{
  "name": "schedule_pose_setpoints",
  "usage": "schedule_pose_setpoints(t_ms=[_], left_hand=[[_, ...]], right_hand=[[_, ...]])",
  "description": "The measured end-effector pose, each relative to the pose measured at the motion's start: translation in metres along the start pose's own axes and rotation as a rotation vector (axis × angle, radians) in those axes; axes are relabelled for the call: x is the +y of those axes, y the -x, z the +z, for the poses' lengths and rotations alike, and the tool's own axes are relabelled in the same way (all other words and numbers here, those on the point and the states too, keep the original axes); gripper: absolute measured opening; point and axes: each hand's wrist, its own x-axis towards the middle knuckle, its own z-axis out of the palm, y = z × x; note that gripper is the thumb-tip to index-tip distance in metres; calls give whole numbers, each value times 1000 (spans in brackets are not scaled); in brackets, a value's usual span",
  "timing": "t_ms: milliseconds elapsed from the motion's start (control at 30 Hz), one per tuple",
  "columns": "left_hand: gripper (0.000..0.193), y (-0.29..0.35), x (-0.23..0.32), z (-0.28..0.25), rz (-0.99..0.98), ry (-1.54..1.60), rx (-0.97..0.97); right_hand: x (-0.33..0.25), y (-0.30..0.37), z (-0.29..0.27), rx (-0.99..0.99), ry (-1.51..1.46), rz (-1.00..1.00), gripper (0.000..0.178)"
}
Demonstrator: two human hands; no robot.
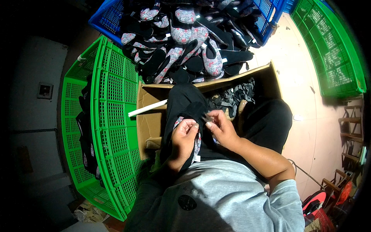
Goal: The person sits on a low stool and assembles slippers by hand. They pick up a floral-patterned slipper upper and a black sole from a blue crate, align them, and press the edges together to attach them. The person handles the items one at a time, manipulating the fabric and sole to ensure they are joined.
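My left hand [184, 137] is closed, thumb against fingers, on a soft black slipper [195, 109] with grey-and-red floral fabric. The slipper lies over my left thigh, and a small white tag [197, 158] shows at its lower end. Just to the right, my right hand [223, 130] is in a pinch beside the slipper's black edge. A thin dark piece shows at those fingertips, too small and blurred to name. My hands are close together but apart. Part of the slipper is hidden behind the left fingers.
A cardboard box [148, 116] with dark fabric scraps [234, 98] stands around my knees, a white tube [148, 108] across its left side. Beyond are a blue crate [106, 21] and many piled slippers [185, 34]. Green crates [116, 116] stand left and far right; wooden racks [351, 131] stand right.
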Motion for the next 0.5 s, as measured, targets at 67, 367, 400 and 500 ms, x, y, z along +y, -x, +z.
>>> schedule_pose_setpoints(t_ms=[67,367,400,500], left_hand=[[7,0,1,1,2,1,2],[7,1,2,2,12,14,44],[7,1,2,2,9,18,45],[6,1,1,1,5,29,49]], right_hand=[[-2,-2,-4,1,-209,89,24],[-7,0,-8,27,-137,54,19],[-6,0,-7,21,-69,54,18],[-5,0,-6,27,154,-30,17]])
